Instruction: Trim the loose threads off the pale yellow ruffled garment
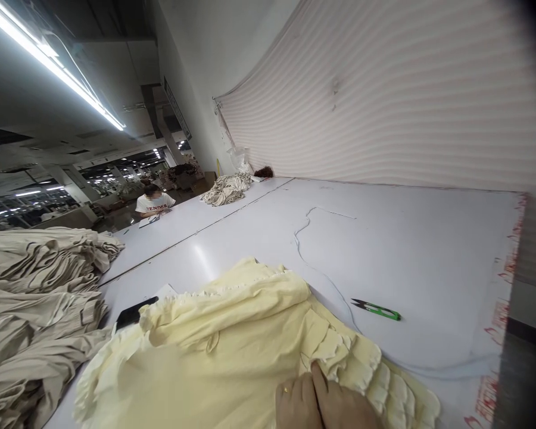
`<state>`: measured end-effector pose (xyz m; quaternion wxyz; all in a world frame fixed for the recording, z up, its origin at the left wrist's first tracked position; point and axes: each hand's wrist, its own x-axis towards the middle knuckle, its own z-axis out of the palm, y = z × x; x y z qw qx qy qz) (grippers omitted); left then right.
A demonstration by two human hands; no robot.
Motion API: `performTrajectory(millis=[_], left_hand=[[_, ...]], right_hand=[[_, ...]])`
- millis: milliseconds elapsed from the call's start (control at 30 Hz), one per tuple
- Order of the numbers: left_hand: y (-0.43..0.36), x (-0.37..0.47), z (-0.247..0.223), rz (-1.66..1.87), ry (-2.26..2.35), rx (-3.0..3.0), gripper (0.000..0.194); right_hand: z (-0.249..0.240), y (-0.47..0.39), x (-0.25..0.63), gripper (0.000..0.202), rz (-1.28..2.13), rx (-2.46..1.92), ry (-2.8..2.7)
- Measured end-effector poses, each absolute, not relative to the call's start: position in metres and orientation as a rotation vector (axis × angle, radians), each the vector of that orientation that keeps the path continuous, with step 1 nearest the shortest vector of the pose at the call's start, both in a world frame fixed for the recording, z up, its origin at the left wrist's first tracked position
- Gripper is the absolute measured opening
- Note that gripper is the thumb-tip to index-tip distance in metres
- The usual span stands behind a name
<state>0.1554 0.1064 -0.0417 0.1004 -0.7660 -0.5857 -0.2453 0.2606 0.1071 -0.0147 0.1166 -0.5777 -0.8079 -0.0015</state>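
Pale yellow cloth (250, 333) with ruffled edges lies in layers on the white table (411, 250). At the bottom of the view my left hand (297, 400), with a ring on one finger, has its fingers curled on the cloth. Right beside it, touching, my right hand (346, 405) is closed on the same cloth near the stacked ruffles. Green thread snips (377, 310) rest on the table, right of the cloth. A dark phone (135, 313) is partly covered by the cloth's left side.
Piles of beige cloth (40, 262) fill the left side. Another pile (227, 188) sits at the far end. A light blue cord (321, 273) trails over the table. Beyond the far left edge is a person (155, 202). A striped sheet (384, 101) hangs behind.
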Motion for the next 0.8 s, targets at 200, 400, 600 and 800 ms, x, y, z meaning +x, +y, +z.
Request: performTrajectory(millis=[200,400,600,800], left_hand=[[0.127,0.140,0.007,-0.799,-2.374,-2.354,0.022],[0.137,0.139,0.029,-0.942,-2.493,-2.283,0.025],[0.094,0.107,0.004,-0.606,-2.212,-2.019,0.018],[0.086,0.080,-0.008,-0.772,-2.142,-2.116,0.023]], right_hand=[[0.025,0.116,0.297,0.067,0.138,-1.407,-2.586],[0.039,0.102,0.310,0.041,0.565,-1.338,-2.202],[0.016,0.115,0.294,0.047,0.872,-1.427,-1.748],[0.027,0.112,0.293,0.053,1.008,-1.589,-1.446]])
